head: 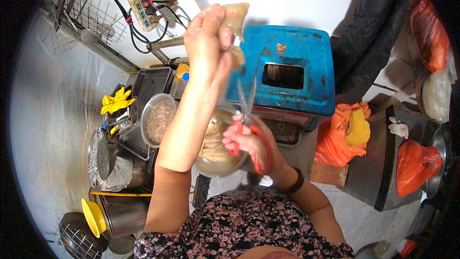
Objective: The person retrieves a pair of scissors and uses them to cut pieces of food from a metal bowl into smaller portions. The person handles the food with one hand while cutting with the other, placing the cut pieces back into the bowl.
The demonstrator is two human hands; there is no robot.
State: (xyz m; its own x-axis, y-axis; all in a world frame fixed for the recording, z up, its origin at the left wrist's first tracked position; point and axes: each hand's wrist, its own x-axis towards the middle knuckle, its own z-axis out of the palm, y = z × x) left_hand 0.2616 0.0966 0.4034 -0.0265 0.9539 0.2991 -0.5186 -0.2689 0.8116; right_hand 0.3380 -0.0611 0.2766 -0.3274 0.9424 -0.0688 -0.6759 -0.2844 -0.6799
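Observation:
My left hand [207, 30] is raised high above the metal bowl [220, 171], pinching a pale, moist piece of food [238, 11]. A second pale lump [237, 58] shows below the fingers; I cannot tell if it is the same piece. My right hand [248, 143] holds scissors [247, 109] by their red handles. The blades are spread and point up and away from me, apart from the food. Several similar pale, elongated pieces [212, 151] lie in the bowl, partly hidden by my left forearm and right hand.
A worn blue box-shaped housing [251, 39] with a rectangular opening stands beyond the bowl. At left are a tub of thin strips [158, 120], dark trays [152, 79] and a yellow glove [118, 101]. An orange bag [330, 144] is at right. A power strip [142, 9] hangs on the wall.

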